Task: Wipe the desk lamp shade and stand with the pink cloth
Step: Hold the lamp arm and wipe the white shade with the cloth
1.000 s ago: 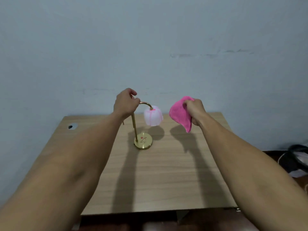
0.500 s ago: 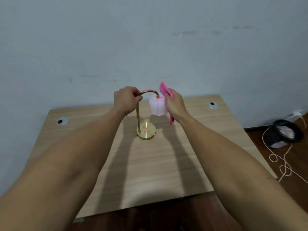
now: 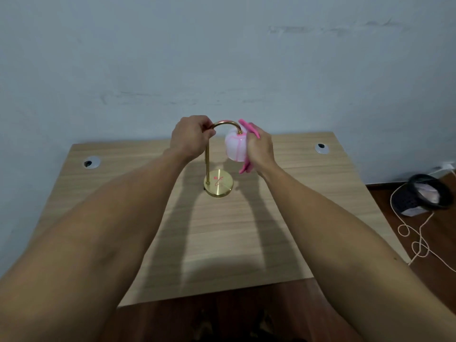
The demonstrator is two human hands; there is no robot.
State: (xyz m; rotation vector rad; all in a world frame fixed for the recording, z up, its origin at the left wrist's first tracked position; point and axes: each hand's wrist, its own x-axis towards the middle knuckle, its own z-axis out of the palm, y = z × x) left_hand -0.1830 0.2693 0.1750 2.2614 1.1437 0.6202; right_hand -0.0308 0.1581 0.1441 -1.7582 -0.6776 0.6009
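A small desk lamp stands at the far middle of the wooden desk (image 3: 222,243). It has a round brass base (image 3: 218,185), a thin brass stand (image 3: 207,164) that curves over at the top, and a pale pink-white shade (image 3: 234,146) hanging from the curve. My left hand (image 3: 191,138) is closed around the top of the stand where the curve starts. My right hand (image 3: 259,148) holds the pink cloth (image 3: 249,128) flat against the right side of the shade. Most of the cloth is hidden behind my hand; its edges show above and below.
The desk stands against a pale wall, with cable holes at its far left (image 3: 91,162) and far right (image 3: 321,147). On the dark floor to the right lie a black round object (image 3: 419,195) and a looped pale cord (image 3: 417,243).
My right hand moved left from open air and pressed the pink cloth against the shade's right side. My left hand kept its hold on the stand. The view tilted down and right.
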